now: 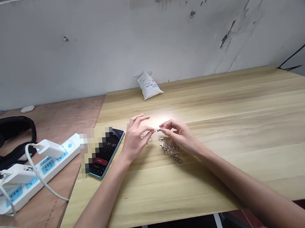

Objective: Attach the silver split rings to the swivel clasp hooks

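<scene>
At the left edge of the frame, a reddish-brown tabletop (72, 115) carried a white power strip (47, 165) with chargers plugged in. The pale wood-grained counter (219, 103) adjoined it, running to the right edge; a phone (109, 147) lay on its left part. Left of centre, the left hand (135, 135) had thumb and forefinger pinched at the ring end of a small metal clasp (159, 130), held at mid-frame. Loose rings (147, 145) lay beneath that hand. A white packet (150, 86) sat above centre, near the grey wall (99, 45). A pile of clasps (171, 150) lay just below centre, beside the right hand (179, 134), its fingers clamped on the same clasp. The wall was chipped at upper right.
</scene>
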`<state>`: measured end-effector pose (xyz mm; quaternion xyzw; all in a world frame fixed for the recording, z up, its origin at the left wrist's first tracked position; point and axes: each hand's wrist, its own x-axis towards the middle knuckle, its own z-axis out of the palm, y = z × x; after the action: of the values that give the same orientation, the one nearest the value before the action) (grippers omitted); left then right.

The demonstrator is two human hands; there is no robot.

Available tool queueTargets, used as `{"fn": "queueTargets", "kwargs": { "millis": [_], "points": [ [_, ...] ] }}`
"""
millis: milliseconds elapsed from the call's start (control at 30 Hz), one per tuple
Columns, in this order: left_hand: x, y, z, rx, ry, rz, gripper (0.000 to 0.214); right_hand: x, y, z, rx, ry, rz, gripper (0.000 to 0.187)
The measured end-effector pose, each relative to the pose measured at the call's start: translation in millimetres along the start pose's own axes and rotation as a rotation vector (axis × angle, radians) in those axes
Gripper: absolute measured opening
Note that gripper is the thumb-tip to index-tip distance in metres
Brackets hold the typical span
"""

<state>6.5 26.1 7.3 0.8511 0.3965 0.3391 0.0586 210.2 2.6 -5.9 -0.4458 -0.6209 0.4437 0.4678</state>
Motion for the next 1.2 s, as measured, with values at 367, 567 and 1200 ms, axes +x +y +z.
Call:
{"fn": "queueTargets", "kwargs": {
  "millis": [367, 567, 1200],
  "points": [
    [0.7, 0.6, -3.3, -0.104, -0.028, -0.066, 0.006, -1.3, 5.2, -4.3, -0.36, 0.154, -0.206, 0.01],
    [1.9, 3.8, -4.8, -0.17, -0.052, -0.094, 0.005, -1.6, 6.0, -3.0, -0.39, 0.195, -0.256, 0.007],
    [2.0, 6.5, -1.2, -0.57, -0.076, -0.327, 0.003, -7.8, 2.4, 14.0, -0.821, 0.232, -0.477, 0.023]
  ]
}}
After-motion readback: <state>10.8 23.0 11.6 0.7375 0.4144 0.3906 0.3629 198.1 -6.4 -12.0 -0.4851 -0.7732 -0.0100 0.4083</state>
